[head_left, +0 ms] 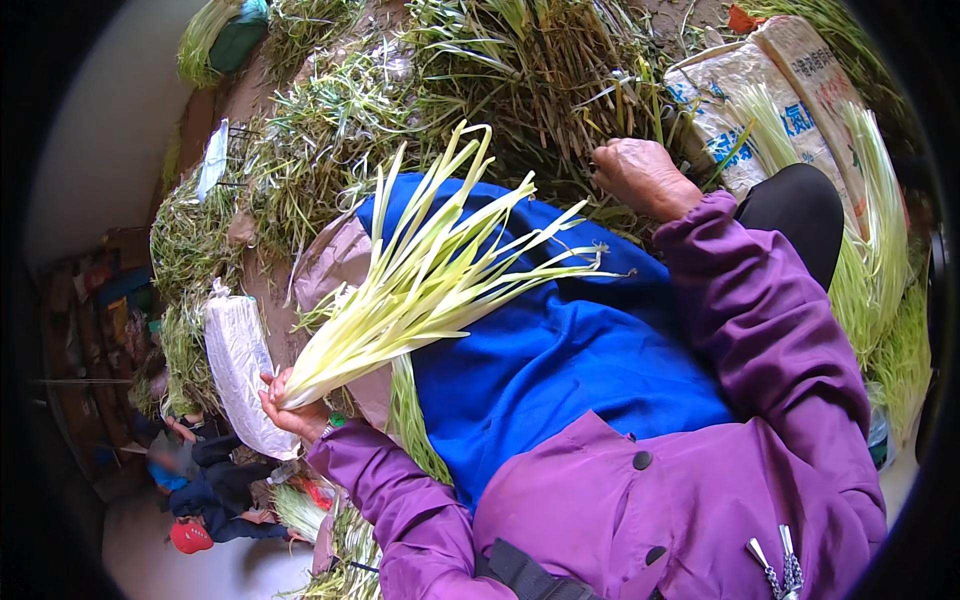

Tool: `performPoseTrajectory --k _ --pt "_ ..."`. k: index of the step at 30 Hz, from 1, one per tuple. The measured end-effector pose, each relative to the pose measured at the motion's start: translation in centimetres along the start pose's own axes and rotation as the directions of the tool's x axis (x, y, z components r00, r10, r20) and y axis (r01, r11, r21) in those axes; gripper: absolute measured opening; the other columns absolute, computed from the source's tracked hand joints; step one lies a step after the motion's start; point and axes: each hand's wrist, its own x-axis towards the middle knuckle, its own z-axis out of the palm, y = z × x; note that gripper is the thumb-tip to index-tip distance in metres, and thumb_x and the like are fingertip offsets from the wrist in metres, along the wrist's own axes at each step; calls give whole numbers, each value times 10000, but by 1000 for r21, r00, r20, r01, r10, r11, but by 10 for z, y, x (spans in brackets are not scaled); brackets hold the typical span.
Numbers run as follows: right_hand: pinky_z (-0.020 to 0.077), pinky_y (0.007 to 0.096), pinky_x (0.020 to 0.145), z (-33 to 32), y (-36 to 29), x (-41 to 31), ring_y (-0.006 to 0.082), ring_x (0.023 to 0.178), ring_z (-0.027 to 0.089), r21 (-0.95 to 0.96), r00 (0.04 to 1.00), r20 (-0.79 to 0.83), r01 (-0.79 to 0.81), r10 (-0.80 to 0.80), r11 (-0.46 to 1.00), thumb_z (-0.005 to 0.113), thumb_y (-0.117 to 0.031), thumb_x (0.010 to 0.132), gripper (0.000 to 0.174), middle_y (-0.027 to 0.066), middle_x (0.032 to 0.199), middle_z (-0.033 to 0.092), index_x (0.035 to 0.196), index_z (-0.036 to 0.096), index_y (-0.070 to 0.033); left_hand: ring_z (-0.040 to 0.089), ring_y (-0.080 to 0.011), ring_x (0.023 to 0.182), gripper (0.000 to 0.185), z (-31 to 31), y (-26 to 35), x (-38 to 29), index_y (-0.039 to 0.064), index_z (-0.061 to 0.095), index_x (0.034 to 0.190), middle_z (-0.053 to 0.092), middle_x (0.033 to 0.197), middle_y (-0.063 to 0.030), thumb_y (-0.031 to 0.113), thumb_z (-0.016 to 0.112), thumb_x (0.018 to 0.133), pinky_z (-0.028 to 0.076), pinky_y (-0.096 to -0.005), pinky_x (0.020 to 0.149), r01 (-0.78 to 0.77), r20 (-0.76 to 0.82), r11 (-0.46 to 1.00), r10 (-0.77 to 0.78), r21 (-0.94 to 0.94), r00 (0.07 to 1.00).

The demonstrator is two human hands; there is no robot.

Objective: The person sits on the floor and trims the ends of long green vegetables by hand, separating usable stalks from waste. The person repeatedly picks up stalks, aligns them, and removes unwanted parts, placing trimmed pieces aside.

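My left hand [296,411] grips the white base of a bunch of pale yellow-green leaf stalks [420,277], which look like blanched garlic or chive greens. The leaves fan out over the blue cloth [555,360] across my lap, and some tips are dry and curled. My right hand [643,178] is beyond the cloth's far edge, its fingers curled at the heap of dry and green stalks [585,90]. The fingertips are partly hidden, so I cannot tell whether they pinch anything.
Printed woven sacks [739,112] lie at the right, with pale bunches [874,247] on and beside them. Leaf litter [300,150] spreads across the floor ahead. A white wrapped bundle [244,367] stands beside my left hand. People [225,487] sit at the lower left.
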Motion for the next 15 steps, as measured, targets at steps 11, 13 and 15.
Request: performPoseTrajectory --k 11,13,15 --pt "502 390 678 -11 -86 -15 326 724 612 454 891 -279 451 -358 768 598 -135 763 116 137 779 614 824 616 -39 471 -110 659 274 6 -2 -4 0 553 1037 495 632 34 225 471 904 392 -300 775 15 -7 1000 -15 -24 1000" --pt "500 392 674 -5 -89 -16 329 711 608 427 904 -274 419 -327 802 598 -143 763 125 141 766 608 835 613 -41 471 -109 656 274 -2 1 -2 -1 552 1040 495 634 34 223 471 904 391 -300 774 29 8 998 -29 -57 1000" --pt "498 395 667 0 -91 -15 330 710 605 433 913 -265 401 -311 808 594 -137 758 117 142 752 600 823 600 -40 470 -111 658 276 -5 2 -2 -2 552 1041 496 636 33 223 467 905 389 -301 772 36 6 996 -36 -78 999"
